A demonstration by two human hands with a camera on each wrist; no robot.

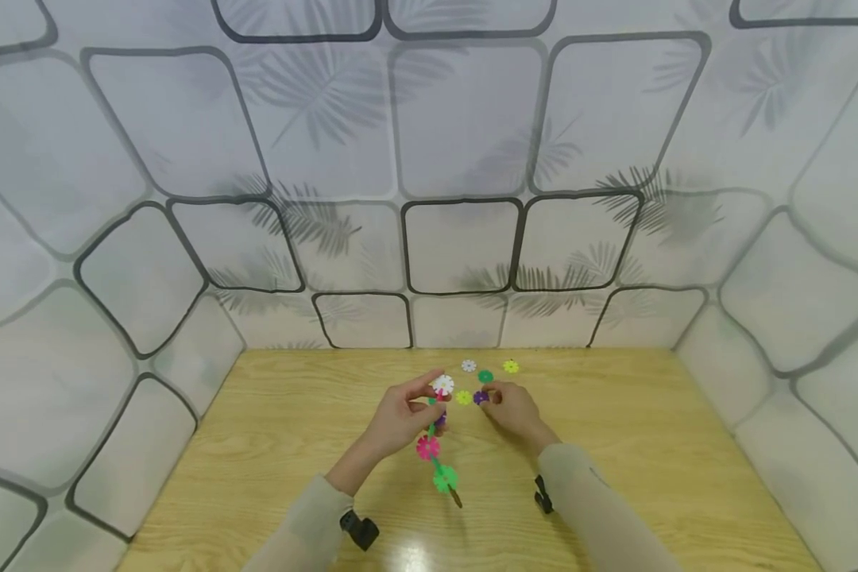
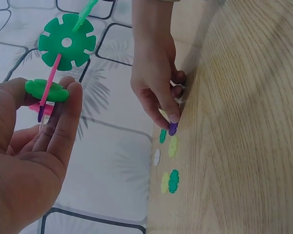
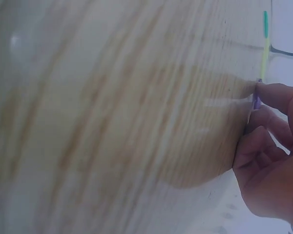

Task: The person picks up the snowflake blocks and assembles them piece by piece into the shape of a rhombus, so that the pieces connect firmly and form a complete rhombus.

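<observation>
My left hand [image 1: 395,419] holds up a chain of notched flower discs [image 1: 428,447], slotted into one another in green, pink, white and purple. Its lower end hangs toward me with a bright green disc [image 1: 445,483]. In the left wrist view, a large green disc [image 2: 51,44] stands out above the fingers, joined edge-on to a pink one. My right hand [image 1: 515,409] is down at the tabletop, pinching a purple flower disc [image 2: 173,128] between thumb and fingertip. In the right wrist view that disc shows only as a thin purple edge.
Around the right fingertips lie loose discs on the wooden table [image 1: 293,445]: a yellow disc [image 1: 463,397], a green disc [image 1: 485,376], a white disc [image 1: 469,365] and another yellow disc [image 1: 511,366] farther back. Patterned walls [image 1: 457,246] enclose the table's back and sides.
</observation>
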